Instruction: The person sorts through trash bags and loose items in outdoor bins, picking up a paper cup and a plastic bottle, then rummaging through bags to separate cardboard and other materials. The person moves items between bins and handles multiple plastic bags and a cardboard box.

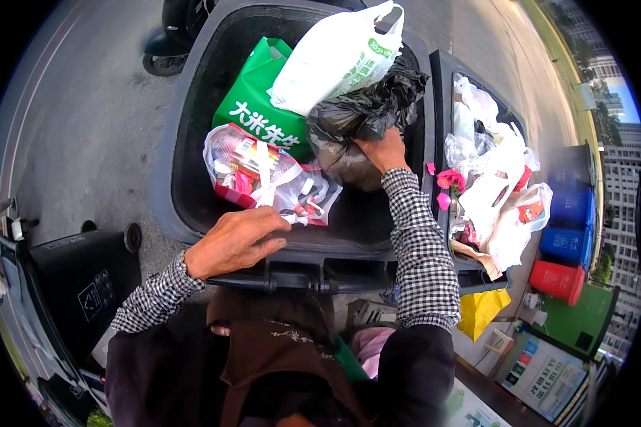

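Two hands work at the bin: the right hand, fingers clamped on the black bag, should lift slowly. Left hand, fingers together, braces the rim.

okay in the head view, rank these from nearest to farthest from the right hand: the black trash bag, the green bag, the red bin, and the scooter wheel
From the right hand:
1. Black trash bag: under the hand's grip, inside the big bin.
2. Green bag: to the left, in the same bin.
3. Red bin and scooter wheel: too close to call; the bin is lower right, the wheel upper left.
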`<state>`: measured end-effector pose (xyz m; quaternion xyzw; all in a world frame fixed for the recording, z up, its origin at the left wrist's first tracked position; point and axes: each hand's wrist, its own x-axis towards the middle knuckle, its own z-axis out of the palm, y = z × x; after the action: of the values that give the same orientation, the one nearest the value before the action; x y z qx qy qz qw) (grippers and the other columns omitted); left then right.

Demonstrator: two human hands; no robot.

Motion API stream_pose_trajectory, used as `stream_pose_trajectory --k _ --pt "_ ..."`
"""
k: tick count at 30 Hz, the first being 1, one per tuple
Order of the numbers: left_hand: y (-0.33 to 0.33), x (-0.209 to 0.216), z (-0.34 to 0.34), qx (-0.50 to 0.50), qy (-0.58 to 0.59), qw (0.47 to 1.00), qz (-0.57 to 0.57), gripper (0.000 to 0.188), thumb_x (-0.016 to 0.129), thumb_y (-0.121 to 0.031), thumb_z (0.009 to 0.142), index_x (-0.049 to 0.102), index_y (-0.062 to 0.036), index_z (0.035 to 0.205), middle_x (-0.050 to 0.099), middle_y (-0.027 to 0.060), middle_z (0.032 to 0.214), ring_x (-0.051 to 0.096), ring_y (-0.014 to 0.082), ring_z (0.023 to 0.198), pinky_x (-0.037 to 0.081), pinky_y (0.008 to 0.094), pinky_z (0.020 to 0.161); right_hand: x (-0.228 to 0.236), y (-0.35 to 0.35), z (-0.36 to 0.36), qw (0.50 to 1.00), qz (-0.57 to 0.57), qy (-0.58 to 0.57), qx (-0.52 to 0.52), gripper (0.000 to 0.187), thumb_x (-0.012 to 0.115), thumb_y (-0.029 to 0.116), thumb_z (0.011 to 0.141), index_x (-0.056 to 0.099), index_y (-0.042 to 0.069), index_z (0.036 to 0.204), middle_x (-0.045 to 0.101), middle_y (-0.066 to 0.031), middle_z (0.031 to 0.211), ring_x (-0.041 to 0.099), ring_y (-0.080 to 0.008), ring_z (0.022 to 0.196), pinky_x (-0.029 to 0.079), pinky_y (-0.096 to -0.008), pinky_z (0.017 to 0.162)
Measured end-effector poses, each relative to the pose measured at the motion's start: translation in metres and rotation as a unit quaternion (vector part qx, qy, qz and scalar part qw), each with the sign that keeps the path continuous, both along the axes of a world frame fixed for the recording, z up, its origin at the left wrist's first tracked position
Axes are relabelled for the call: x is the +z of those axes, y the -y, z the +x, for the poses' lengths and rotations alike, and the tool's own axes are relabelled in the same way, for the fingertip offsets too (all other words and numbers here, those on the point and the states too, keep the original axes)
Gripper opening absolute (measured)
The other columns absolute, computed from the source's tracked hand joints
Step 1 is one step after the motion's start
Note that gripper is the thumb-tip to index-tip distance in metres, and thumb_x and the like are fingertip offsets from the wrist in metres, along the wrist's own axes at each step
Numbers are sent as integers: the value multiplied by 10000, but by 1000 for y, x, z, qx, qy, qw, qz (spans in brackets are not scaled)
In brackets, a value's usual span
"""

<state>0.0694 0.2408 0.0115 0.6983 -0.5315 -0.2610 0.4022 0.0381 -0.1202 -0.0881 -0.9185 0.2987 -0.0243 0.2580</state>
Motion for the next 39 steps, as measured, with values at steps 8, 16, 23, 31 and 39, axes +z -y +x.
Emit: stream_pose_trajectory --k 8,16,23,31,39 --pt "-32 -1 14 71 -16 997 15 276 722 13 868 641 13 1132 647 122 1000 666 198 773 545 329 707 -129 55 -9 982 -118 146 6 258 632 149 884 690 24 1103 711 -140 1168 655 -335 1090 516 -423 944" --pt "41 -54 99 99 -45 993 50 601 787 -177 876 522 -61 1403 622 142 1263 668 239 985 571 359 808 -1 3 4 866 312 362 -147 364 664 57 902 591 -57 1239 667 -117 1156 632 -221 1046 510 -339 934" --pt "117 -78 124 91 -81 992 -27 850 773 -203 862 280 -79 1544 502 170 1437 588 274 1241 555 414 980 151 -39 -16 673 484 557 -56 266 657 14 889 636 -80 1138 694 -117 1104 659 -195 952 539 -336 845" --pt "198 -14 63 66 -367 921 -110 574 726 -246 948 468 -31 1414 635 79 1212 641 125 953 534 263 760 200 -9 -78 694 485 529 -62 292 668 51 959 631 -24 1239 702 -135 1173 697 -231 1057 598 -383 911" --pt "314 43 -29 5 -119 971 -205 566 702 -136 886 478 28 1379 705 154 1068 696 210 946 544 356 861 195 127 -201 720 382 536 -219 288 607 88 1007 622 -91 1232 698 -165 1188 716 -214 993 625 -336 840"
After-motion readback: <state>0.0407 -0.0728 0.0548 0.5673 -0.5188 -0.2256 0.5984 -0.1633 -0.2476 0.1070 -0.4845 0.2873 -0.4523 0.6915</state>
